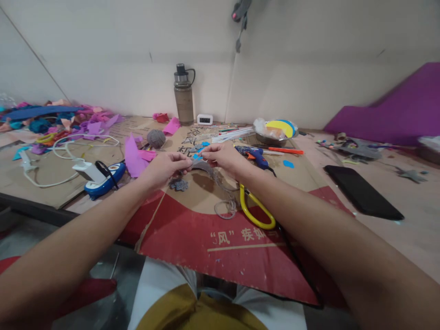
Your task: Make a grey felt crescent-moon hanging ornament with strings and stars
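Over the cardboard, my left hand (167, 167) and my right hand (225, 158) are close together, fingers pinched. Between them is a curved grey felt piece (203, 166), which both hands appear to grip at its upper edge. Grey yarn (227, 208) trails beside it and lies in loops on the cardboard. Small grey felt scraps (178, 184) lie below my left hand. Under my right forearm, yellow-handled scissors (257, 213) are partly hidden. A blue glue gun (257, 156) rests just beyond my right wrist.
A bottle (184, 98), a small white clock (205, 119) and a yarn ball (156, 138) stand at the back. A power strip (105, 181) with cables lies left, near colourful felt scraps (99, 128). At right are a phone (362, 191) and a metal bowl (275, 137).
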The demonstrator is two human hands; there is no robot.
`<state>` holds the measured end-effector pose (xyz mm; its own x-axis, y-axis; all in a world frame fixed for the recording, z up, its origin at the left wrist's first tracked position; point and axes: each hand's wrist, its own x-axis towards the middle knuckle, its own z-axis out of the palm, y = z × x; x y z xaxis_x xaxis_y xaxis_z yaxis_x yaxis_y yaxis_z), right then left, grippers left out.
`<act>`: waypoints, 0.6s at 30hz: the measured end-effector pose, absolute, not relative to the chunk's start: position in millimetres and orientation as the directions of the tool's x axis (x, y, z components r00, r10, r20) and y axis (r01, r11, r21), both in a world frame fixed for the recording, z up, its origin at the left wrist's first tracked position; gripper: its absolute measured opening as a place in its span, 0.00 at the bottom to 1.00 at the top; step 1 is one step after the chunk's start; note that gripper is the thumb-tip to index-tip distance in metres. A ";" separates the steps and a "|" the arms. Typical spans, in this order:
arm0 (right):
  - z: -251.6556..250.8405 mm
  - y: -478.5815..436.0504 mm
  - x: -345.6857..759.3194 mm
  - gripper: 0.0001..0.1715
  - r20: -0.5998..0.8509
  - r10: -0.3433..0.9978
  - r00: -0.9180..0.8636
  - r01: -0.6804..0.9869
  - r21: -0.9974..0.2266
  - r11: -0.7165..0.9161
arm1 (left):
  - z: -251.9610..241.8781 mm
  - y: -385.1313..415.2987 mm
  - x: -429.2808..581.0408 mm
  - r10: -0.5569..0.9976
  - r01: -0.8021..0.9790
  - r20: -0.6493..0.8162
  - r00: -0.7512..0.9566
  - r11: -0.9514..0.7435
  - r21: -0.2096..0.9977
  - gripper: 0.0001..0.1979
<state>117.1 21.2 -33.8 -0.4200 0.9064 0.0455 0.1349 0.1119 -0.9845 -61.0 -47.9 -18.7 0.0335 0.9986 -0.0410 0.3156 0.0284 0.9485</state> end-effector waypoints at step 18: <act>-42.5 39.7 104.6 0.07 0.027 0.916 -0.400 0.611 -0.737 0.288 | -29.7 -38.6 -62.4 0.962 0.968 0.235 0.139 -0.182 0.171 0.13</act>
